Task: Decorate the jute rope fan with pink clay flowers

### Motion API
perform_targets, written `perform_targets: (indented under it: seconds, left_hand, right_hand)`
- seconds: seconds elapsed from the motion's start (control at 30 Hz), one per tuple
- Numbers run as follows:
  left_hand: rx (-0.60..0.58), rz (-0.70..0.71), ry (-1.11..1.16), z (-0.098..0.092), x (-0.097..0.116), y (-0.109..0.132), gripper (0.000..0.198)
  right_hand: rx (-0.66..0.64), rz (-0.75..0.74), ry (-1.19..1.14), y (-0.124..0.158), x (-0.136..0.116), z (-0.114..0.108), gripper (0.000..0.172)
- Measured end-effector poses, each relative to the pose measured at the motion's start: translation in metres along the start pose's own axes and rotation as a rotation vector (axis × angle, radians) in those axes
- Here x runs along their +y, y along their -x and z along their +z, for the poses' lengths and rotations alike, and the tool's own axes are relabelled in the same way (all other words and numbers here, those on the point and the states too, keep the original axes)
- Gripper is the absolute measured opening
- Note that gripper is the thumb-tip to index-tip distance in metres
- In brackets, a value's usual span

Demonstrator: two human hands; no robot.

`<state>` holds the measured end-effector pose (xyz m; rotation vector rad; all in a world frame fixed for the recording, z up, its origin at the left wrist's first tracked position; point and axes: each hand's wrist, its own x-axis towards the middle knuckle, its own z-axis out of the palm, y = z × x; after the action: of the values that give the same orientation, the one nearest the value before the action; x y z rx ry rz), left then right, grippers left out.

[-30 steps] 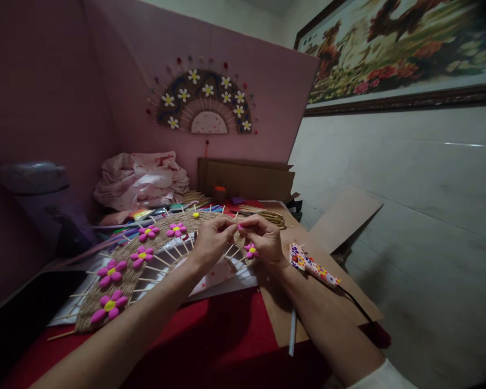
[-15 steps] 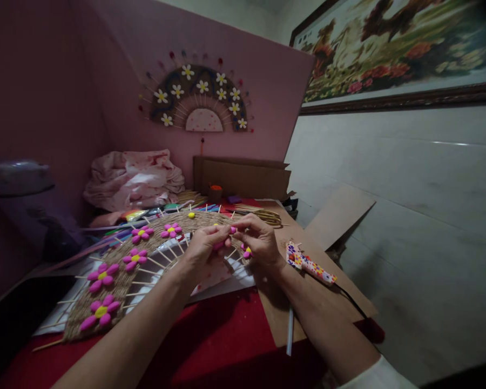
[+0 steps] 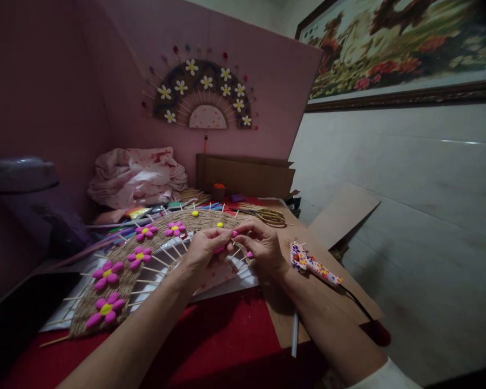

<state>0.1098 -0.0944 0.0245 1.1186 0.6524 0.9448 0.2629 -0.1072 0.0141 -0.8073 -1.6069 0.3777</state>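
Note:
Both hands meet above a fan-shaped craft piece (image 3: 89,292) wrapped in twine, with wooden sticks around its arc. My left hand (image 3: 208,246) is closed, its fingertips pinching pink clay; more pink shows under its fingers. My right hand (image 3: 261,246) pinches a small piece of pink clay (image 3: 235,234) at the place where the fingertips come together. Pink clay flowers (image 3: 107,275) with yellow centres sit along the left of the twine band. Near the top lie two bare yellow dots (image 3: 195,214). One pink flower is partly hidden behind my right hand.
A flower-patterned glue gun (image 3: 314,265) lies on cardboard at right, beside a clear glue stick (image 3: 295,332). Scissors (image 3: 271,216) and thin sticks lie behind. Pink cloth (image 3: 140,175), a cardboard box (image 3: 247,177) and a purple container (image 3: 32,200) stand at the back and left. A finished fan (image 3: 206,89) hangs above.
The view has shifted slightly, so the scene sits a little further right. Both hands stay together with the pink clay; a second yellow dot shows more clearly beside them.

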Motion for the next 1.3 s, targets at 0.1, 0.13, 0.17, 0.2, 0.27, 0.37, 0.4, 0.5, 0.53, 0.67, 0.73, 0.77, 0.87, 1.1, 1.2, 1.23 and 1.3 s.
perform_targets:
  seconds: [0.1,0.13,0.17,0.2,0.27,0.37,0.4,0.5,0.53,0.67,0.73,0.77,0.87,1.1,1.2,1.23,1.3]
  left_hand:
    - [0.009,0.009,0.020,0.0012,0.0007,0.0007,0.030]
    - [0.013,0.002,0.021,0.0012,0.0007,0.0009,0.030]
    - [0.015,-0.006,0.016,0.0009,0.0004,0.0008,0.031]
    - [0.016,-0.011,0.009,0.0005,-0.0001,0.0007,0.031]
    - [0.019,0.000,-0.003,-0.0009,-0.0015,0.0000,0.030]
    - [0.009,0.026,0.012,-0.0031,-0.0040,-0.0017,0.028]
    - [-0.001,0.029,0.019,-0.0037,-0.0048,-0.0022,0.028]
    - [-0.032,0.026,0.019,-0.0048,-0.0061,-0.0030,0.030]
    - [-0.036,0.022,0.012,-0.0050,-0.0063,-0.0030,0.031]
    - [-0.044,0.011,-0.005,-0.0056,-0.0070,-0.0029,0.030]
    - [-0.034,0.023,-0.001,-0.0058,-0.0074,-0.0031,0.031]
    - [-0.027,0.029,-0.001,-0.0058,-0.0074,-0.0031,0.032]
    - [-0.014,0.041,-0.007,-0.0053,-0.0065,-0.0026,0.033]
    - [-0.007,0.048,0.006,-0.0038,-0.0039,-0.0018,0.032]
    - [0.015,0.030,-0.015,-0.0024,-0.0033,-0.0011,0.032]
    - [0.021,0.033,-0.016,-0.0020,-0.0031,-0.0008,0.031]
    - [0.024,0.043,-0.006,-0.0016,-0.0029,-0.0002,0.031]
  right_hand:
    - [-0.004,0.025,0.028,0.0019,-0.0001,0.0006,0.006]
    - [0.002,0.021,0.041,0.0024,0.0000,0.0008,0.005]
    - [0.006,0.012,0.053,0.0028,0.0001,0.0010,0.004]
    - [0.003,0.003,0.064,0.0030,0.0000,0.0010,0.004]
    - [-0.017,0.000,0.075,0.0029,-0.0001,0.0007,0.004]
    - [-0.033,-0.007,0.084,0.0020,0.0000,-0.0001,0.009]
    - [-0.026,-0.025,0.082,0.0017,0.0002,-0.0002,0.008]
    - [0.000,-0.089,0.061,0.0013,0.0011,0.0002,0.001]
    - [0.005,-0.100,0.054,0.0014,0.0013,0.0004,0.002]
    - [-0.007,-0.097,0.068,0.0019,0.0016,0.0004,0.009]
    - [-0.008,-0.101,0.062,0.0018,0.0016,0.0001,0.008]
    - [-0.004,-0.108,0.051,0.0017,0.0016,0.0000,0.007]
    - [-0.005,-0.119,0.034,0.0015,0.0014,-0.0003,0.004]
    - [0.011,-0.094,0.054,0.0025,0.0024,0.0002,0.003]
    - [0.008,-0.088,0.059,0.0033,0.0024,0.0004,0.004]
    - [0.003,-0.080,0.070,0.0034,0.0021,0.0005,0.005]
    - [-0.003,-0.075,0.086,0.0035,0.0014,0.0006,0.005]
